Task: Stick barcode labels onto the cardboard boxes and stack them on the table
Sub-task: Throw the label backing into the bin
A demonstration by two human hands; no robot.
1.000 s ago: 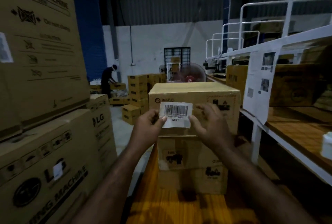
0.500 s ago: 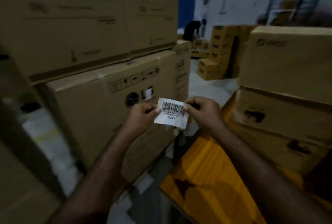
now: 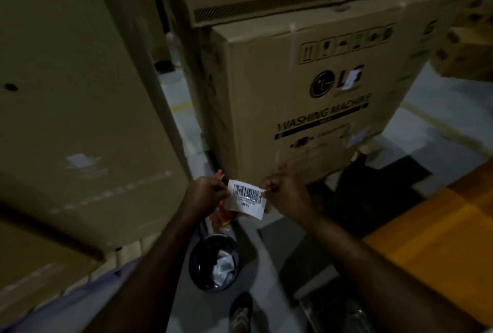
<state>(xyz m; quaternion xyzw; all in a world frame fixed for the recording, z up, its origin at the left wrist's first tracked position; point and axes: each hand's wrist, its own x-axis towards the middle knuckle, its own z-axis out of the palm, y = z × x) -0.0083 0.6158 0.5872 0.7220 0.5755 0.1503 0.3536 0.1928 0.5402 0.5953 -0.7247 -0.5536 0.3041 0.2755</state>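
Note:
A white barcode label [image 3: 246, 198] is stretched between my two hands at chest height. My left hand [image 3: 204, 195] pinches its left edge and my right hand [image 3: 284, 195] pinches its right edge. Both hands hover above the floor, over a black waste bin [image 3: 202, 270] that holds crumpled paper. The orange wooden table [image 3: 437, 247] lies at the lower right, and the small cardboard boxes on it are out of view. A few small boxes [image 3: 464, 50] show at the far right edge.
A large LG washing machine carton [image 3: 320, 98] stands directly ahead with another carton stacked on top. A tall carton [image 3: 66, 106] fills the left side. A narrow grey floor gap runs between them. My foot [image 3: 240, 314] is on the floor beside the bin.
The view has swung left and down, away from the stacked boxes on the table toward the floor and the bin. Both hands still hold the label.

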